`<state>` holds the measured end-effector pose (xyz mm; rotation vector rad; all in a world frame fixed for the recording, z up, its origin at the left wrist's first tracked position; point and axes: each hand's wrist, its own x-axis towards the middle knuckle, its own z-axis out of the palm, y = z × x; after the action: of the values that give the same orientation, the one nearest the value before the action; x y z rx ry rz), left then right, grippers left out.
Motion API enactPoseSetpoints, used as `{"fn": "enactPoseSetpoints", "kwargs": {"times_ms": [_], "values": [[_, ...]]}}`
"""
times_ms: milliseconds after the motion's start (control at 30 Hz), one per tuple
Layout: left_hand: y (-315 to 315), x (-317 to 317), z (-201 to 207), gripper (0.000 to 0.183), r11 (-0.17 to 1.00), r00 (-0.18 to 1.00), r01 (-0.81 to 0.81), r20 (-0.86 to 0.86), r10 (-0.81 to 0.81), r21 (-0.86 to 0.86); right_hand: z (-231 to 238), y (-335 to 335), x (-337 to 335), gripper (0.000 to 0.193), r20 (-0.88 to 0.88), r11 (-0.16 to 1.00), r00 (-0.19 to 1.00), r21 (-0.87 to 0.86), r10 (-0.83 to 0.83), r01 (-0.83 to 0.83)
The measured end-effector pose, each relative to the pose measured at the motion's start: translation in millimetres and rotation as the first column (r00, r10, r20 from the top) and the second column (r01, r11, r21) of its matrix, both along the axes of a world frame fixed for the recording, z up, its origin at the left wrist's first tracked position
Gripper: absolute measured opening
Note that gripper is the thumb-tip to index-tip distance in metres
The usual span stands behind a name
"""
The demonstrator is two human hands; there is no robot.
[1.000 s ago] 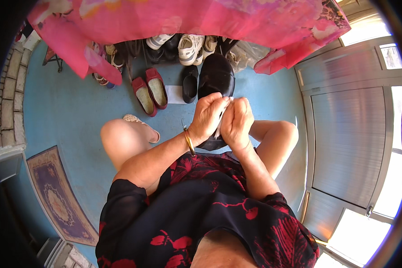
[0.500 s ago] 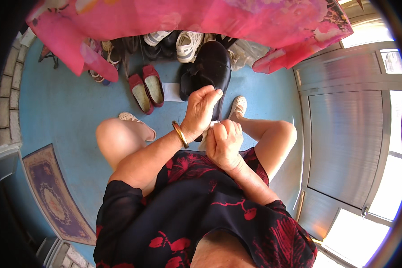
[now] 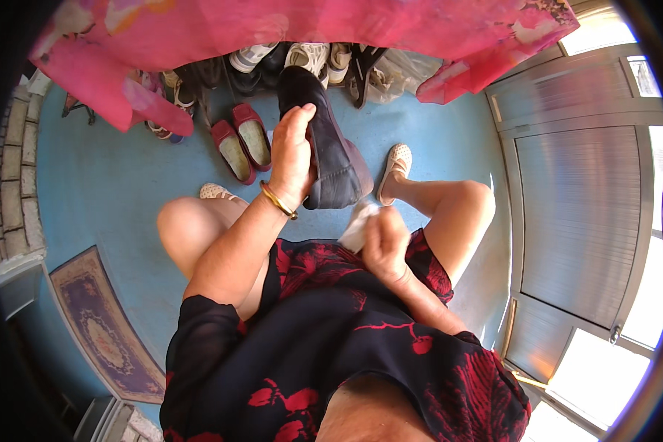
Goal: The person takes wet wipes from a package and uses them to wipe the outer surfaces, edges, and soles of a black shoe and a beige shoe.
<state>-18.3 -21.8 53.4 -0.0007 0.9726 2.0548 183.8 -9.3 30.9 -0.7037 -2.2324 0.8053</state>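
Observation:
A black leather shoe (image 3: 336, 166) is gripped by my left hand (image 3: 293, 160), which wears a gold bangle at the wrist. The shoe is turned on its side, toe pointing away from me and heel toward my lap. Close below the heel, my right hand (image 3: 387, 239), a little blurred, holds a crumpled white cloth or tissue (image 3: 357, 228). A small gap separates this cloth from the shoe.
Two red slip-on shoes (image 3: 241, 144) stand on the blue floor ahead. Behind them, several shoes, among them a white sneaker (image 3: 307, 57), sit under a pink floral cloth (image 3: 272, 22). A patterned mat (image 3: 110, 324) lies at left; a metal door (image 3: 567, 228) stands at right.
My left hand has moved left and rolled the shoe onto its side. My right hand has drawn the white cloth away from it, slightly down and right.

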Motion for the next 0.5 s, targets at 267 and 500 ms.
{"fn": "enactPoseSetpoints", "kwargs": {"times_ms": [267, 500], "values": [[-1.6, 14.7, -29.2, 0.017, 0.986, 0.973, 0.165, 0.16, -0.168, 0.034, -1.5, 8.4, -33.9, 0.009, -0.214, 0.982, 0.959, -0.025, -0.186, 0.185], [-9.7, 32.0, -20.0, 0.015, 0.931, 0.932, 0.338, -0.092, -0.351, -0.135, 7.2, 15.7, -44.5, 0.01, -0.012, 0.937, 0.999, 0.348, -0.041, 0.042]]}}
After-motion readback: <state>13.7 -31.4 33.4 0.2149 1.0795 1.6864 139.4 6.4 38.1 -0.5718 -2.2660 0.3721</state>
